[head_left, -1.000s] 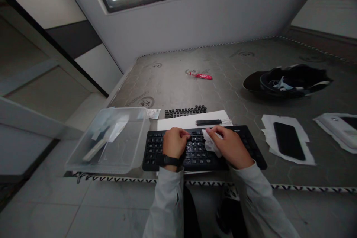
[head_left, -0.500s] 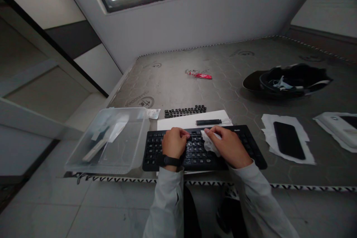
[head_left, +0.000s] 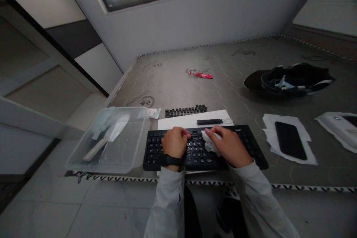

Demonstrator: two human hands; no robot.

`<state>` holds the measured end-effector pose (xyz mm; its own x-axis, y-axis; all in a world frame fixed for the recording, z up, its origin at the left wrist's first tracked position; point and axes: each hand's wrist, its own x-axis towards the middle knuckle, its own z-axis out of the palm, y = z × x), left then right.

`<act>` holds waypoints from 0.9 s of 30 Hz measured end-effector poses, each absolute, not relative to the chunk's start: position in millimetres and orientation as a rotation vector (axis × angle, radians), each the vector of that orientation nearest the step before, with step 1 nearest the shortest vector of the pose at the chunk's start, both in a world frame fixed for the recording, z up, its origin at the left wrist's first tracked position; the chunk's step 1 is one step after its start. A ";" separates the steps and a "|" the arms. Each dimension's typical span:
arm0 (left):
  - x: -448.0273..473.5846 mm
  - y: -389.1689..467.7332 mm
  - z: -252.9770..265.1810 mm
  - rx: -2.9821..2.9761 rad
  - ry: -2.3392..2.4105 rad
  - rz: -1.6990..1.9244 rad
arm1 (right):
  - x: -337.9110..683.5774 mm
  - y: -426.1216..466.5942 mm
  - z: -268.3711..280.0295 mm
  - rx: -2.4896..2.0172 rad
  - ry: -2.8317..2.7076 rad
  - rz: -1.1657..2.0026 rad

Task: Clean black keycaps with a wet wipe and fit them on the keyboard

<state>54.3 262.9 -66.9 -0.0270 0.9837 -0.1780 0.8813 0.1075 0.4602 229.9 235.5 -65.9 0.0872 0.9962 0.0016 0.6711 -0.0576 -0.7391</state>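
Observation:
A black keyboard point(head_left: 195, 160) lies in front of me, with bare key sockets showing over much of its middle. My left hand point(head_left: 175, 143), a dark band on its wrist, rests over the left half with thumb and forefinger pinched together at the upper keys. Whatever sits between those fingertips is too small to make out. Crumpled in my right hand point(head_left: 232, 147) is a white tissue point(head_left: 209, 145), held against the keyboard right of centre. Loose black keycaps point(head_left: 185, 111) stand in rows just beyond the keyboard.
A white sheet point(head_left: 178, 123) under the keyboard carries a black strip-like tool point(head_left: 209, 122). To the left is a clear plastic box point(head_left: 131, 156). Rightward are a black phone point(head_left: 290, 140) on white paper, a white device point(head_left: 341, 126) and a black cap point(head_left: 295, 80). A red-handled object point(head_left: 205, 76) lies farther back.

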 end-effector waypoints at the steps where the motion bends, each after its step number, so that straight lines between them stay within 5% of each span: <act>1: 54.6 262.9 -66.8 1.812 1.953 0.303 | 229.7 235.6 -65.6 -1.790 -1.643 0.725; 27: 55.4 261.1 -65.5 2.031 1.810 0.306 | 233.2 236.0 -67.1 -1.818 -1.647 0.721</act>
<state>55.4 261.1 -65.5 0.1368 0.9855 -0.1005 0.8975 -0.0804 0.4335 233.2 236.0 -67.1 0.0935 0.9955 -0.0125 0.6841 -0.0734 -0.7257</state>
